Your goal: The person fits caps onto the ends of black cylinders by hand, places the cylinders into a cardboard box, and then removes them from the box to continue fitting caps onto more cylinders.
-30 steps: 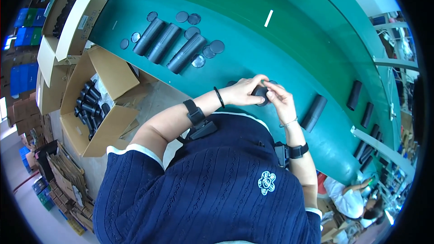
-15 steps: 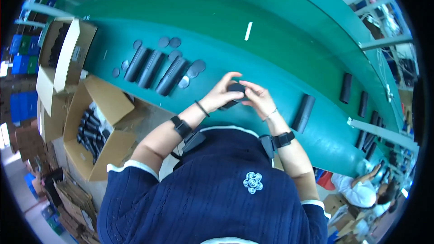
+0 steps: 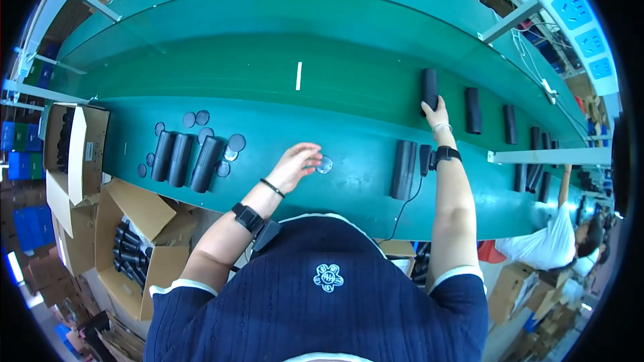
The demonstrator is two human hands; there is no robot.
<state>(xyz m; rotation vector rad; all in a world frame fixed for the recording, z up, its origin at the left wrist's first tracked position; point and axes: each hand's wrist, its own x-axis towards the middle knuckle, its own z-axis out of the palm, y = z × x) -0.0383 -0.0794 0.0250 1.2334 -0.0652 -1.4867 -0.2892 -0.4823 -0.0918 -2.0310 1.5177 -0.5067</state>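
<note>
My right hand (image 3: 437, 115) is stretched out to the far right, its fingers closed round the near end of a black cylinder (image 3: 430, 86) over the darker green strip. My left hand (image 3: 298, 166) is above the middle of the green table, fingers loosely curled and apart, with nothing visible in it. Right by its fingertips is a small shiny round disc (image 3: 325, 164). Another black cylinder (image 3: 403, 169) lies below my right hand, beside my forearm. To the left, three black cylinders (image 3: 180, 159) lie side by side, with several dark round discs (image 3: 236, 143) around them.
More black cylinders (image 3: 473, 110) run along the strip to the right. A metal crossbar (image 3: 550, 156) spans the table there. Open cardboard boxes (image 3: 149, 211) with black parts stand at the left edge. A co-worker's arm (image 3: 565, 184) reaches in at the right. A thin cable hangs near my right wrist.
My hands, together on a dark piece before, are now apart. The right has reached far right to a cylinder on the strip; the left has let go. The view has shifted.
</note>
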